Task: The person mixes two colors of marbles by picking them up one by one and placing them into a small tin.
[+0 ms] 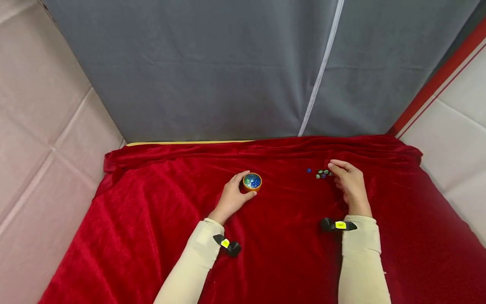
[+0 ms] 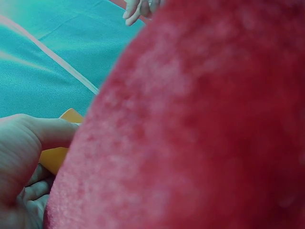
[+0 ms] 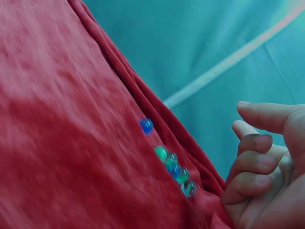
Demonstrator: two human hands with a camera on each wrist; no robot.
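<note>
A small round orange bowl (image 1: 252,190) with blue and green glass marbles (image 1: 254,184) inside stands on the red cloth. My left hand (image 1: 232,198) grips it from the left, thumb at the near side and fingers at the far side. The left wrist view shows only a yellow-orange part of the bowl (image 2: 54,159) beside the thumb. My right hand (image 1: 350,184) hovers by several loose marbles (image 3: 175,170). Its thumb and index finger are extended and slightly apart, the other fingers curled inward; no marble shows between the fingertips. A single blue marble (image 3: 147,126) lies apart from that cluster.
Red velvet cloth (image 1: 288,245) covers the table, bunched in folds along the far edge. A grey curtain (image 1: 212,76) hangs behind it. Pale padded walls (image 1: 45,118) flank the table on both sides.
</note>
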